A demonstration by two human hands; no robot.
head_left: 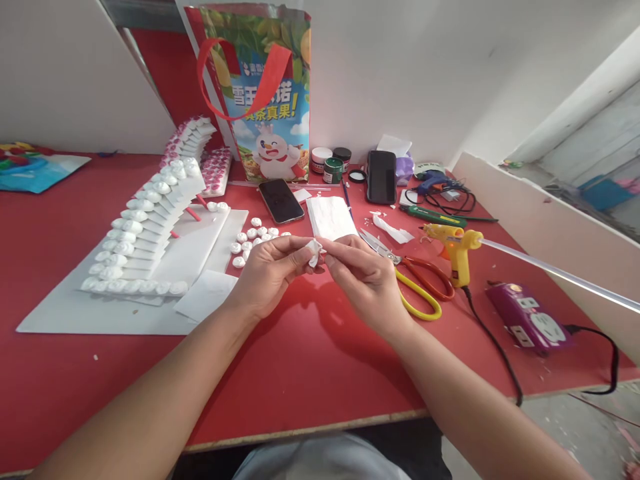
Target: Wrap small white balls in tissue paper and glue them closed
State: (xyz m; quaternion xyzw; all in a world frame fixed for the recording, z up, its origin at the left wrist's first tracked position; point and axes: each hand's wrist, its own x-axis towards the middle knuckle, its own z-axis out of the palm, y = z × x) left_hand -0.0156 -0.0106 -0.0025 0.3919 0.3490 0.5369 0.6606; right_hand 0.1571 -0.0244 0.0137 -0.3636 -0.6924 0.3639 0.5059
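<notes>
And here, at the clock's centre, a small crumpled piece of white, paper-like sheet (315, 251) is up above the glossy red tabletop (300, 373)! The left hand (267, 270) pinches it from nine o'clock, thumb against curled fingers; the right hand (367, 277) pinches it from three, fingertips drawn together. Look just past the fingers at one o'clock: a flat stack of thin white sheets (331, 217). At ten, near the left hand, sits a cluster of little white swirled rosettes (247, 246); farther out at nine, a white stepped staircase model (150, 247) edged with more. Over at three, metal scissors with red and yellow handles (424, 312) lie beside the right hand, a yellow glue gun (456, 250) beyond.
</notes>
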